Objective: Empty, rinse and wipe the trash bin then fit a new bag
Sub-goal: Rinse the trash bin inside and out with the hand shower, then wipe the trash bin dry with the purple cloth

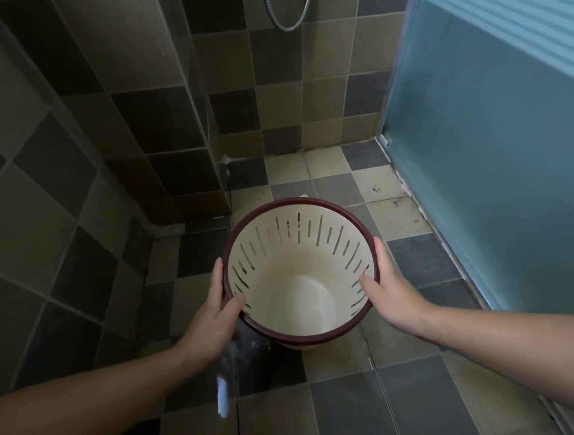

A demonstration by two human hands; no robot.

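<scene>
Left hand (214, 312): grips bin rim, thumb inside, fingers outside.
Trash bin (296, 306): cream, slotted, dark red rim, no bag, held over tiled floor (344, 401).
Right hand (392, 289): grips opposite rim, thumb inside.
Glass door (498, 166): far right.

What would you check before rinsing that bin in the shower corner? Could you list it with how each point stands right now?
1. Bin empty: ok. The trash bin shows only its bare cream inside, no rubbish and no bag.
2. Firm hold: ok. The left hand and right hand each grip the dark red rim, thumbs inside.
3. Bin upright: ok, its mouth faces up toward the camera.
4. Water source within reach: cannot tell. Only a loop of the shower hose shows; the head and tap are out of frame.
5. Slotted sides: not ok for holding water, since it will run out onto the tiled floor.
</scene>
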